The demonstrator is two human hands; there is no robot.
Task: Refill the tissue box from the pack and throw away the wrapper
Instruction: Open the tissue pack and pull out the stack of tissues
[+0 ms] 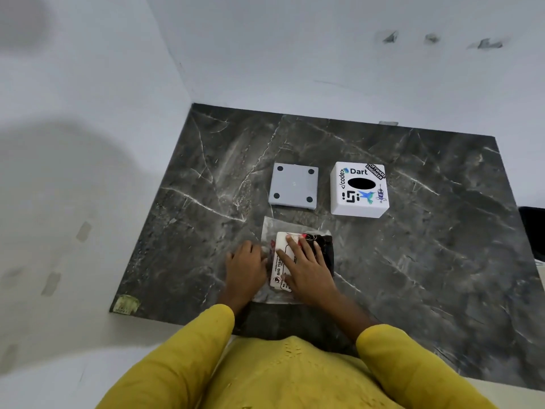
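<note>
A tissue pack (280, 261) in clear plastic wrapper with a white, red and black label lies on the dark marble tabletop (413, 261) near the front edge. My right hand (306, 267) lies flat on top of the pack, fingers spread. My left hand (246, 264) grips the pack's left end. Behind it stands the white tissue box cover (358, 190), covered in stickers, with a black oval slot on top. To the left of the cover lies its grey base plate (293, 185), upside down with four round feet showing.
White walls close the table in at the left and back. A dark object (533, 231) sits past the table's right edge. A yellowish sticker (127, 304) marks the table's front left corner.
</note>
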